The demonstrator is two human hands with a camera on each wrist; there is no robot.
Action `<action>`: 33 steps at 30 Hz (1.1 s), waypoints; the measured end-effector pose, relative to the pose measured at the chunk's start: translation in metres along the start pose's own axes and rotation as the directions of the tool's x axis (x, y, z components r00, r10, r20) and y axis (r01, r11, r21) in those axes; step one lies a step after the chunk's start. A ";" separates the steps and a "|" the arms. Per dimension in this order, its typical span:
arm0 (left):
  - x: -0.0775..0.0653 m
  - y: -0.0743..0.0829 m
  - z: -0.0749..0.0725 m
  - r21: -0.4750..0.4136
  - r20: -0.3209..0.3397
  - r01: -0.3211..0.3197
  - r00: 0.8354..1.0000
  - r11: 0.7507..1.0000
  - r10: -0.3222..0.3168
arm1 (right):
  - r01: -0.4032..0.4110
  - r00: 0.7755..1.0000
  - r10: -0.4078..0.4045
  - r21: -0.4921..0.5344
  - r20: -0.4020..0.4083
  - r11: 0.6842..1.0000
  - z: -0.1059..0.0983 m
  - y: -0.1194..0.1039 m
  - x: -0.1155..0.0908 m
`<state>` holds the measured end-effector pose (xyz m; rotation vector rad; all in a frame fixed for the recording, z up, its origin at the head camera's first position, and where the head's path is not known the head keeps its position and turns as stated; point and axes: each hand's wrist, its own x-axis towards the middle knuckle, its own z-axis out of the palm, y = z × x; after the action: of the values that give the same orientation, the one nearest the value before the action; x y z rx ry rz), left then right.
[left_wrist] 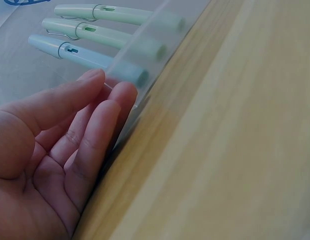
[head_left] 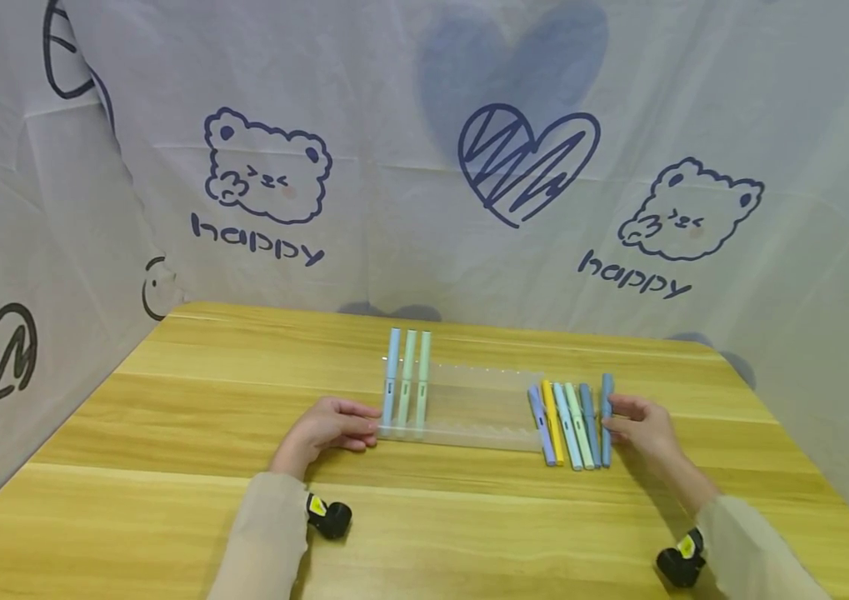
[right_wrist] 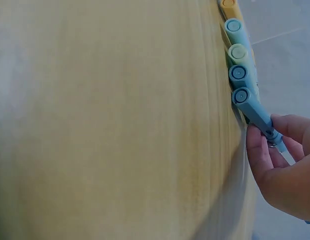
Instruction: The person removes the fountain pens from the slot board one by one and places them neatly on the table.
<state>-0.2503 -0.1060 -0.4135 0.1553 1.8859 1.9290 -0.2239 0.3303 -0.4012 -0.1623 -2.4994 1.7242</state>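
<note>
On the far cloth, the word "happy" appears twice in dark blue, handwritten-style lowercase letters: once under the left bear drawing, once under the right bear drawing.

Room is left over the middle of the clear rack, between three pens at its left end and a pen row at its right. The sides are barred by the left grip and the right grip with its blue pen. In front, bench is left free between the wrist cameras.
</note>
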 end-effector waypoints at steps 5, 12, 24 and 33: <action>0.000 0.000 0.000 0.002 -0.001 -0.001 1.000 1.000 0.001 | -0.025 0.999 0.024 0.015 0.021 1.000 0.000 0.002 0.002; 0.001 -0.001 -0.001 0.002 -0.004 -0.001 1.000 1.000 0.001 | -0.067 0.997 0.067 -0.002 0.045 0.998 0.001 0.000 0.004; 0.000 0.000 -0.001 0.003 -0.001 -0.001 1.000 1.000 0.001 | -0.101 0.995 0.102 -0.033 0.018 0.994 0.003 0.000 0.005; 0.000 0.000 0.000 0.008 0.006 -0.004 1.000 1.000 0.004 | -0.133 0.991 0.135 -0.070 0.020 0.989 0.006 -0.003 0.004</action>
<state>-0.2503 -0.1062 -0.4135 0.1670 1.8909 1.9225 -0.2286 0.3248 -0.4006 -0.3233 -2.6231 1.6978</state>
